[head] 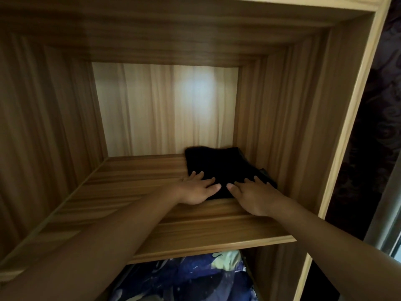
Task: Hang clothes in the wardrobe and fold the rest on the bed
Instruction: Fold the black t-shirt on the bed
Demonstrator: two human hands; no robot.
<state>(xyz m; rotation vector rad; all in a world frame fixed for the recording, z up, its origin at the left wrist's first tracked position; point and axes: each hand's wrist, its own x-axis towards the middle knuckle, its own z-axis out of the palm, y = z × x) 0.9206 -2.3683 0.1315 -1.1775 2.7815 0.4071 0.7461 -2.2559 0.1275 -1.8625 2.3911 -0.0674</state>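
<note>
Where black cloth (217,165) rests, wooden wardrobe shelf (134,181), blue fabric (184,279) beneath

Along the right side of the scene runs a dark surface (383,109) with a faint swirling pattern in purplish brown, too dim to tell whether it is a curtain or a wall covering. Near its lower end, at the right edge, a pale grey strip (388,216) slants upward, with a small bright sliver (396,252) beside its foot. At the near bottom, right of the middle, lies a crumpled blue fabric (184,281) with white flecks and darker patches, and a pale green patch (227,258) shows at its far right end.
</note>
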